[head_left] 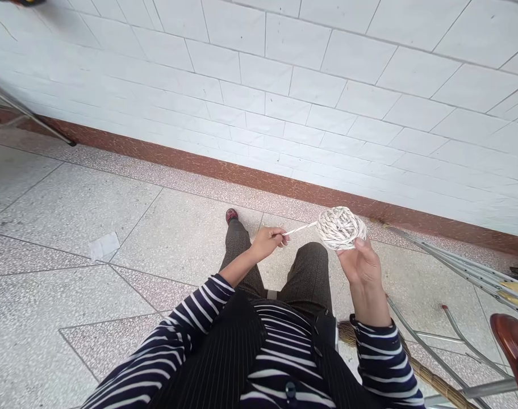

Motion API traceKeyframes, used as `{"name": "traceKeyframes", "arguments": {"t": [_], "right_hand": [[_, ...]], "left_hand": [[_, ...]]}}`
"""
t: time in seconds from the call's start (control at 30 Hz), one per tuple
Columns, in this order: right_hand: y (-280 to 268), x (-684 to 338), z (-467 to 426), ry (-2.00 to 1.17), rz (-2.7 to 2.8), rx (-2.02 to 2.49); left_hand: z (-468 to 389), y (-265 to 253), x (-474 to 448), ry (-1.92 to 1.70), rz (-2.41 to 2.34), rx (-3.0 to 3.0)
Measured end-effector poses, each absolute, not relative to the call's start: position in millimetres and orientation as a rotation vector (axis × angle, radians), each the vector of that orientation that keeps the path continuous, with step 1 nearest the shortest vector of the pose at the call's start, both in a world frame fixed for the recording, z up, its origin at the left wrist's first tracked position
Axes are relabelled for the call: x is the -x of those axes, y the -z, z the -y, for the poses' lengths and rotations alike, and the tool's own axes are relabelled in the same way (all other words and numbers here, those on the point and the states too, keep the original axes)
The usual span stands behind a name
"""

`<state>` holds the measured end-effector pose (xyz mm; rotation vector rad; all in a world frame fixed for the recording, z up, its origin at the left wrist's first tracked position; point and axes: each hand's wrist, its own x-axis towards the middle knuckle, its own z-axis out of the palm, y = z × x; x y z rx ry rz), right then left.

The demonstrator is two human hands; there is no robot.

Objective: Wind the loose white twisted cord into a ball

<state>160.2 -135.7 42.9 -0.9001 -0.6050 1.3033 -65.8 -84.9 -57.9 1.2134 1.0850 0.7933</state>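
A coiled bundle of white rope (341, 228) with thin dark flecks rests in my right hand (362, 262), the thumb pressed over its lower right edge and the fingers behind it. From the bundle's left side a single strand (301, 229) runs taut to my left hand (271, 243), which pinches it between thumb and fingers. Both hands are held apart in front of my legs, above the floor. The fingers of my right hand behind the rope are hidden.
A white tiled wall (259, 96) with a red-brown baseboard (199, 165) stands ahead. Metal crutches (446, 255), a metal frame (438, 336), a straw broom (433, 379) and a brown chair part (508, 343) are at right. A white paper (104, 246) lies on the speckled floor (165, 250).
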Motion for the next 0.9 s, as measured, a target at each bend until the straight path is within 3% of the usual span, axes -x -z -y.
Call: {"name": "traceKeyframes", "arguments": {"t": [0.43,0.63,0.9], "right_hand": [[-79.3,-138.7,151.2,-1.383,0.625,0.802],[-103.0,-142.4,149.0,-1.284,0.695,0.799],[-134.9,-165.4,166.9,-0.993,0.784,0.819]], "left_hand": [[60.4,56.0,59.0,-0.84,-1.154,-1.411],[70.9,63.8,55.8,-0.678,-1.007,-1.44],[56.4,106.7,95.7,-0.384,-1.432,-1.653]]}}
